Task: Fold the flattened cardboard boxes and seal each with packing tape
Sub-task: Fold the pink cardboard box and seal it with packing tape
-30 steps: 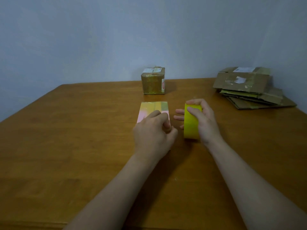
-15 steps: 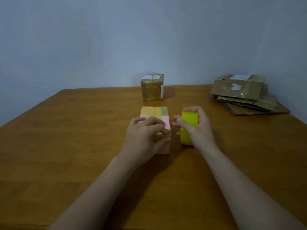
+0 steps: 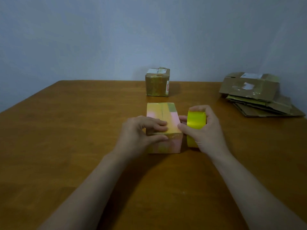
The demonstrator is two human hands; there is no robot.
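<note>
1. Under the left fingers (image 3: 160,125): pink-and-yellow box (image 3: 163,112), folded up and standing on the table (image 3: 66,130). Left hand (image 3: 141,131) is gripping its near top edge, with the fingers lying curved on the lid and the thumb pressing the front face below them.
2. Inside the right fingers (image 3: 201,109): yellow tape roll (image 3: 196,121), standing on its edge. Right hand (image 3: 206,131) is wrapping round it from the outer side, fingers hooking over the top and thumb crossing the band in front. Fingertips are poking out between roll and box.
3. Governing relation: roll is sitting just beside the box's right wall, to the right of the left fingers. Whether roll and box are touching cannot be told. Box's long axis is running away from the person, and a seam line is showing along that axis on the lid. Roll's band is facing the person, so it appears lined up to travel parallel to that seam, though offset to its right. Right hand is the nearer one for carrying it across.
4. Beyond both sets of fingers: brown box (image 3: 157,83), taped, standing well apart near the table's far edge.
5. Far to the right of the right fingers: flattened boxes (image 3: 255,95), lying stacked, by judgement awaiting folding.
</note>
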